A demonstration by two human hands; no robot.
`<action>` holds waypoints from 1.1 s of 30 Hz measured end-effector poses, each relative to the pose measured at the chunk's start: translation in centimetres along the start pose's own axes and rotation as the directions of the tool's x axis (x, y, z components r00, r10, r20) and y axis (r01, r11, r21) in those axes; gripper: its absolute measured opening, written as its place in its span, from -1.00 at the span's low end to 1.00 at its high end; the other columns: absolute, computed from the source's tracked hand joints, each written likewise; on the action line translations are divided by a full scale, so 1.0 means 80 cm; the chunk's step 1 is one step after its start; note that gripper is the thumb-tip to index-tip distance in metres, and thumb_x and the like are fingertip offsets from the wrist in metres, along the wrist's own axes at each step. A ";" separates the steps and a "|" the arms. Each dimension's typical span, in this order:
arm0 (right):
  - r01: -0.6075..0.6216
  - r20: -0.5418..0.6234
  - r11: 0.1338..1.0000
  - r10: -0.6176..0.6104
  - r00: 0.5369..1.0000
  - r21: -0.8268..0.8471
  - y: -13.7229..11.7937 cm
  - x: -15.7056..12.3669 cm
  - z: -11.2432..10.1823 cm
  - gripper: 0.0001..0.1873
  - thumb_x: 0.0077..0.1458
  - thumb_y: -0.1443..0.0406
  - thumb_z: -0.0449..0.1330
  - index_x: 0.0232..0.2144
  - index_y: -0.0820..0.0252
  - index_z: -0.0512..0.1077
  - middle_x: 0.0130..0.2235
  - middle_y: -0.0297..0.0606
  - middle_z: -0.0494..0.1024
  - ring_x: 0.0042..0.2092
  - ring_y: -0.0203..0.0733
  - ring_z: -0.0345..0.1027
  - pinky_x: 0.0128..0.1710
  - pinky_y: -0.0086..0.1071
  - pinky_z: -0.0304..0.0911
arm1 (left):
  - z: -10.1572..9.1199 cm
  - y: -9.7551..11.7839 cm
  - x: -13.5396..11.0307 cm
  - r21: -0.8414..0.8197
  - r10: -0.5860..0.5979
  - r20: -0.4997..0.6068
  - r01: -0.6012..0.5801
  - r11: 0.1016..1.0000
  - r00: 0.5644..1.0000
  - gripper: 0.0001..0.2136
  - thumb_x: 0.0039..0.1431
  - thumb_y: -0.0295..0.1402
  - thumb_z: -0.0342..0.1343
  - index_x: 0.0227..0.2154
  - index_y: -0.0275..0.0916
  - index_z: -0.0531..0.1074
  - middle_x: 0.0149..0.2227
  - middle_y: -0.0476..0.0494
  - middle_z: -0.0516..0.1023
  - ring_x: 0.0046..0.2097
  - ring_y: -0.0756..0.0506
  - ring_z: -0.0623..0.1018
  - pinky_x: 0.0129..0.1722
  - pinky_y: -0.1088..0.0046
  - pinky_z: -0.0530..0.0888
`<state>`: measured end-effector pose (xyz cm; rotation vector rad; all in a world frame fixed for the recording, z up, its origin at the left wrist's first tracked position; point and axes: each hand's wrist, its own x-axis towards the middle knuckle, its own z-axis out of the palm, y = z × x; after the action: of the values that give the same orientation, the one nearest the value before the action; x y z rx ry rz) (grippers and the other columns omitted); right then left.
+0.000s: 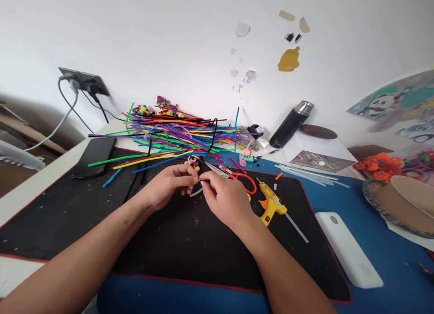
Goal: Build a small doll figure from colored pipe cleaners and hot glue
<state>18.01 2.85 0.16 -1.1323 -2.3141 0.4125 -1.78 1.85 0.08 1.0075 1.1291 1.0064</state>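
Observation:
My left hand [171, 184] and my right hand [225, 197] meet over a black mat [176, 241], fingertips pinched together on a small thin piece, too small to name; a pale strip hangs below them. A small pink and yellow figure [194, 161] lies just beyond my left fingers. Red-handled scissors [237, 176] rest behind my right hand. A yellow glue gun [271, 204] with a clear stick lies to the right of it.
A heap of coloured pipe cleaners [172, 135] fills the back of the desk. A dark phone [95, 157] lies at left, a black flask [291, 123] at the back, a white power bank [349, 248] at right. Orange paper flowers [378, 166] and a cardboard hat [403, 205] sit at far right.

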 end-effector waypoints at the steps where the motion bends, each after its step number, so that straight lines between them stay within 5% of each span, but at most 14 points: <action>1: 0.001 -0.002 1.000 -0.001 1.000 -0.002 0.000 0.000 0.000 -0.80 0.40 0.27 0.14 -0.08 0.02 0.57 -0.43 -0.31 0.63 -0.41 -0.15 0.48 -0.42 -0.32 -0.03 | 0.000 0.000 0.000 -0.006 -0.002 0.000 0.002 1.000 1.000 -0.80 -0.09 -0.27 0.43 -0.50 -0.22 0.55 -0.58 -0.01 0.50 -0.52 -0.01 0.42 -0.52 0.48 0.30; 33: 0.020 -0.044 0.999 -0.021 0.999 -0.037 -0.001 -0.003 0.007 -0.78 0.38 0.26 0.14 -0.02 0.12 0.54 -0.46 -0.36 0.63 -0.48 -0.20 0.47 -0.46 -0.33 -0.01 | -0.001 -0.003 -0.001 -0.064 -0.043 -0.008 0.043 0.997 0.999 -0.78 -0.10 -0.26 0.46 -0.47 -0.25 0.56 -0.57 -0.01 0.50 -0.51 0.01 0.43 -0.50 0.52 0.30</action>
<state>17.75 2.57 -0.32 -1.1229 -2.3010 0.3355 -1.81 1.76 -0.13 0.9248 1.1152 1.0077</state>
